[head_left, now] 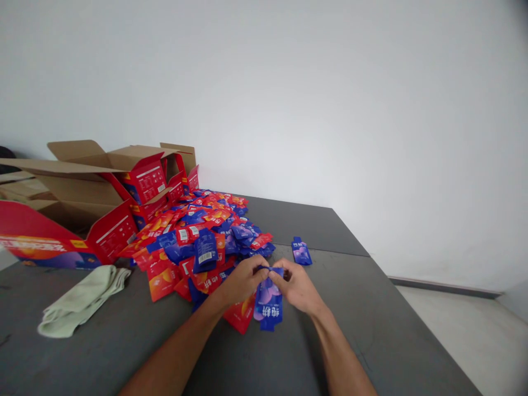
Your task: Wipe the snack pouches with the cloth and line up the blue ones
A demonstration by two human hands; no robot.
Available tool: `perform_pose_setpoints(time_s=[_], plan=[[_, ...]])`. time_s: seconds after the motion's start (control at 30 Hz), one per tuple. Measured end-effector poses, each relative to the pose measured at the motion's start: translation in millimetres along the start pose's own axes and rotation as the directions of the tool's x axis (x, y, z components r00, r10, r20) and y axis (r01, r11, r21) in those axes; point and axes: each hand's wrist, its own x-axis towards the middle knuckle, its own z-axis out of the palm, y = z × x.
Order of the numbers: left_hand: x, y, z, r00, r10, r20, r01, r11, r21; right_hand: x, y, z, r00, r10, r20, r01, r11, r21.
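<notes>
My left hand point(243, 279) and my right hand point(297, 286) meet over the dark grey table point(371, 319), both pinching the top edge of a blue pouch point(269, 301) that hangs down between them. Just behind lies a heap of red and blue pouches point(202, 236), spread toward the wall. A single blue pouch point(301, 251) lies apart, just beyond my right hand. A red pouch point(240, 315) lies under my left wrist.
Open red cardboard boxes point(136, 187) with brown flaps stand at the back left against the white wall. A pale green cloth point(82, 300) lies crumpled at the left. The table's right edge drops to a light floor point(466, 330).
</notes>
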Motion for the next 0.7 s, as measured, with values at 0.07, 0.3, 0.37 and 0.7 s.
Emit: perform_pose_setpoints(time_s=[0.07, 0.3, 0.37, 0.7], plan=[[1, 0, -1.3, 1.0, -0.02, 0.011, 0.02, 1.0, -0.004, 0, 3, 2, 0.999, 0.026, -0.034, -0.025, 1.0, 0.008], [3, 6, -0.2, 1.0, -0.016, -0.007, 0.017, 0.981, 0.192, 1, 5, 4, 0.997, 0.037, -0.064, -0.036, 0.999, 0.022], [2, 8, 1.7, 1.0, -0.02, -0.023, 0.024, 0.985, 0.172, 2, 4, 4, 0.996, 0.059, -0.062, -0.055, 0.996, 0.072], [6, -3, 8.1, 0.979, -0.163, -0.126, 0.1, 0.91, -0.403, 6, -2, 20, 0.957, 0.154, -0.245, -0.021, 0.881, 0.472]])
